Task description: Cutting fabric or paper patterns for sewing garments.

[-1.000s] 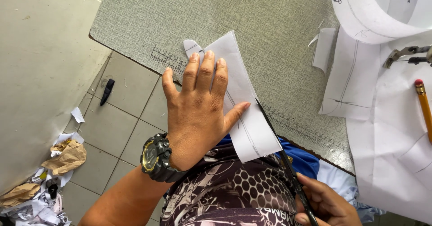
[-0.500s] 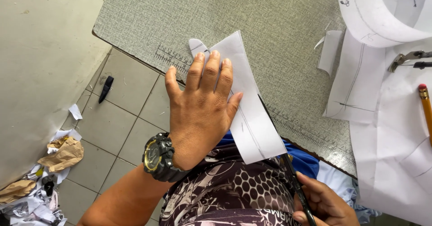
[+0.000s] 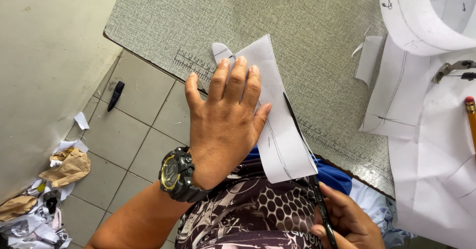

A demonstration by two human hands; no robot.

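Lying flat under the spread left hand, white pencil-lined paper; right hand grips scissors.

This is looking like a pattern-cutting or tailoring workshop. A grey-green speckled surface is filling most of the scene, with ruler marks running along its near edge for measuring. White paper pattern pieces carrying drawn curves and lines are lying across its right side, a curved strip of white card is arching at the far right, and a pencil is resting beside them. At the near left, crumpled paper scraps are piling up on the tiled floor against a plain wall.
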